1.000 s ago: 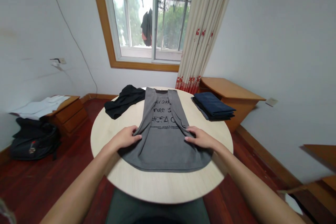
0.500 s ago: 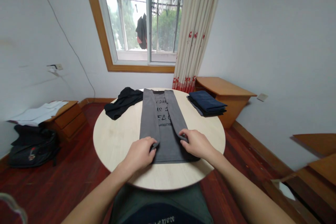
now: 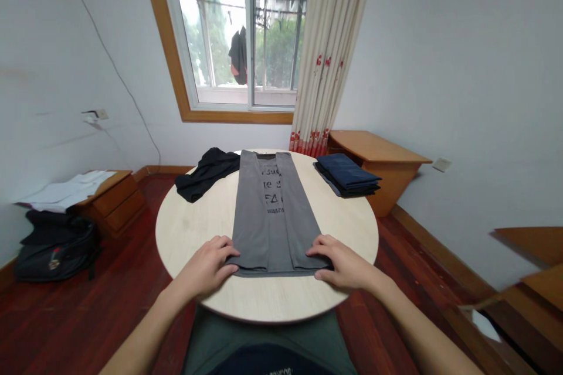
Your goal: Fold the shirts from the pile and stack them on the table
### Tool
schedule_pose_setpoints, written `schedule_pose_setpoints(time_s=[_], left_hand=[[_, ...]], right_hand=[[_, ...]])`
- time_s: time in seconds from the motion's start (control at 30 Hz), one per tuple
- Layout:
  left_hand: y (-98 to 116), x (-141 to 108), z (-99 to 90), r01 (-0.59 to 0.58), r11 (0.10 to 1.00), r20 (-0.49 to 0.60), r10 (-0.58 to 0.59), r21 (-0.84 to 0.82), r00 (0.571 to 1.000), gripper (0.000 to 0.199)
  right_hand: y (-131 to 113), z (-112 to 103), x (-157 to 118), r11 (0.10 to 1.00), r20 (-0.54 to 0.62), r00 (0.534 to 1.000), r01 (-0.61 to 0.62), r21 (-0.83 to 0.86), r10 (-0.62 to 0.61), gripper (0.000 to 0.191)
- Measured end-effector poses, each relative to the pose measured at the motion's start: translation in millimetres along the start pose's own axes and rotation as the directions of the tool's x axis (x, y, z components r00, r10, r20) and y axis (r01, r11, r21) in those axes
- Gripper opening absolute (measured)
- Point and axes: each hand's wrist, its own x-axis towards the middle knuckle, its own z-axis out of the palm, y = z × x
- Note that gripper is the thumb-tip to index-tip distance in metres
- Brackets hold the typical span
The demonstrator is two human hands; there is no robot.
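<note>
A grey T-shirt (image 3: 250, 211) with black lettering lies lengthwise on the round pale table (image 3: 193, 225), both sides folded inward so that a strip of the printed front shows between them. At its near left corner my left hand (image 3: 211, 266) has its fingers on the cloth and its thumb at the hem, closed on the corner. My right hand (image 3: 343, 263) grips the near right corner in the same way. Beyond the shirt's left side a crumpled black garment (image 3: 206, 173) rests at the table's far edge. A stack of folded dark clothes (image 3: 347, 174), navy on top, sits at the far right.
A wooden desk (image 3: 378, 149) stands behind the table on the right, beside a patterned curtain (image 3: 328, 58) and a window. To the left are a small wooden cabinet (image 3: 112, 202) with papers on it and a black bag (image 3: 55, 246) on the floor.
My hands have moved apart and nearer to me, from the inner edges of the folded sides to the shirt's near corners. Both folded sides now lie flatter and straighter.
</note>
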Motion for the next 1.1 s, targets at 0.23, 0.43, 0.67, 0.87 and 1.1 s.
schedule_pose_setpoints(time_s=[0.23, 0.43, 0.67, 0.87, 1.1], left_hand=[[0.8, -3.1, 2.2, -0.106, 0.992, -0.046, 0.11, 0.064, 0.993, 0.03], [12.1, -7.2, -10.9, -0.064, 0.982, 0.171, 0.034, 0.176, 0.985, 0.021], [-9.6, 71.6, -10.7, -0.117, 0.993, -0.033, 0.117, 0.006, 0.993, 0.044], [-46.6, 114.0, 33.5, -0.009, 0.992, 0.09, -0.003, 0.129, 0.996, 0.064], [-31.8, 62.5, 42.0, -0.074, 0.988, 0.133, 0.056, 0.134, 0.99, 0.063]], right_hand=[[18.1, 4.9, -6.4, 0.995, -0.037, 0.998, 0.055, -0.078, -0.058, 0.027], [19.3, -0.6, -10.1, 0.986, 0.03, 0.997, 0.077, -0.146, -0.073, 0.025], [20.8, -37.7, 56.6, 0.981, 0.005, 0.995, 0.095, -0.171, -0.095, 0.041], [61.6, 0.5, 124.5, 0.958, -0.19, 0.977, -0.139, -0.25, 0.092, 0.064], [68.0, 33.9, 92.8, 0.976, -0.081, 0.995, -0.068, -0.204, 0.053, 0.061]])
